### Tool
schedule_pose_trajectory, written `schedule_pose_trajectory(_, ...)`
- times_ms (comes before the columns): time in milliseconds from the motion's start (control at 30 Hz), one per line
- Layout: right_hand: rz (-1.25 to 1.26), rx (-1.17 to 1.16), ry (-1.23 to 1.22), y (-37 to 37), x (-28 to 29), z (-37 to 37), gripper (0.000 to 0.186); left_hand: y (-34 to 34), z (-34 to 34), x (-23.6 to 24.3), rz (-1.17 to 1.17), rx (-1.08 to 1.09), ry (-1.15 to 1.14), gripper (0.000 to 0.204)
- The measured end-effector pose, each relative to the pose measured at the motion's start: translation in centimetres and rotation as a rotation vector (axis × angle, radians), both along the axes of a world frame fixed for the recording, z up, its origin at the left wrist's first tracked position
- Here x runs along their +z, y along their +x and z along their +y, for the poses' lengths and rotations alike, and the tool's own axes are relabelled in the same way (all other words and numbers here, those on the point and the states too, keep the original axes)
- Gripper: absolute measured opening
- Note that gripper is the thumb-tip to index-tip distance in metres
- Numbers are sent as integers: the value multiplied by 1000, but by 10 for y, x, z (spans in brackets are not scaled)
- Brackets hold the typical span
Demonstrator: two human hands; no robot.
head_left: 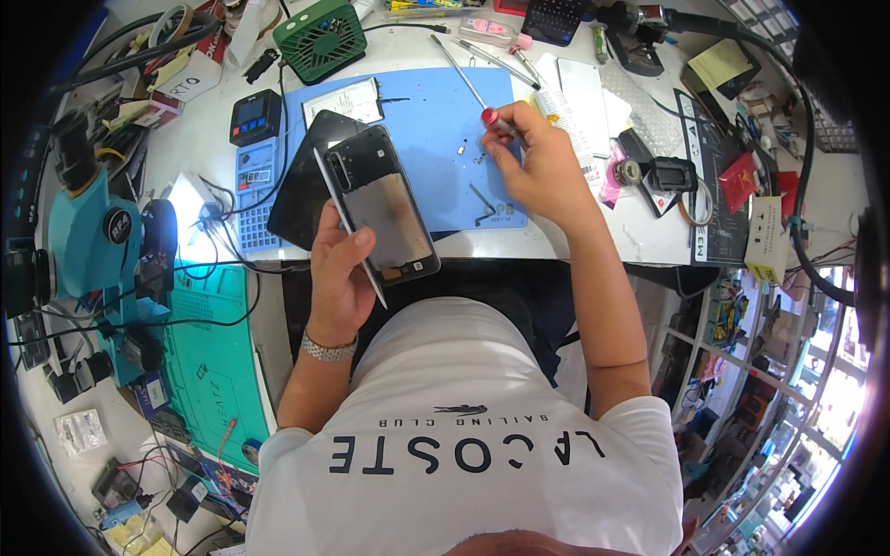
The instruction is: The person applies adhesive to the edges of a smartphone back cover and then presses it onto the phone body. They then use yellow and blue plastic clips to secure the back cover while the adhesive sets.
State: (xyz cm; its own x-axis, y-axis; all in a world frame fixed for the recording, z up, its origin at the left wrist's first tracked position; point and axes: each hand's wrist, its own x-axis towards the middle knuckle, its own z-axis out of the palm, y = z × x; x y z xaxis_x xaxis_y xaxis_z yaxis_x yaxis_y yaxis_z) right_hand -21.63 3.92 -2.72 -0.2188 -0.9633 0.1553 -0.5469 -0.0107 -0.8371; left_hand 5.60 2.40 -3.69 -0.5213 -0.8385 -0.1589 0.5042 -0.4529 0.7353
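My left hand (pixel 338 273) grips an opened phone (pixel 380 213), its dark frame and grey inner plate showing, with a thin pale panel along its left edge. My right hand (pixel 528 162) is closed around a red-capped silver screwdriver (pixel 493 120) above the blue mat (pixel 408 116). A long thin silver tool (pixel 454 67) lies just beyond that hand. Small parts (pixel 462 149) are scattered beside it on the mat. A large black phone or tablet (pixel 289 213) lies under and left of the held phone.
A teal microscope (pixel 114 232) stands at left beside a green mat (pixel 209 371) and cables. A green fan (pixel 315 42) and small black device (pixel 253 118) sit at the back. Papers, a white phone (pixel 579 97), tape and boxes crowd the right; shelves (pixel 742 361) lie beyond.
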Motion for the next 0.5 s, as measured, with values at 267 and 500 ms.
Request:
schedule_pose_trajectory(267, 26, -17, 76, 4, 4, 9, 24, 1, 6, -6, 34, -34, 34, 55)
schedule_pose_trajectory(500, 13, -120, -58, -3, 1, 13, 24, -5, 8, 0, 30, -37, 41, 53)
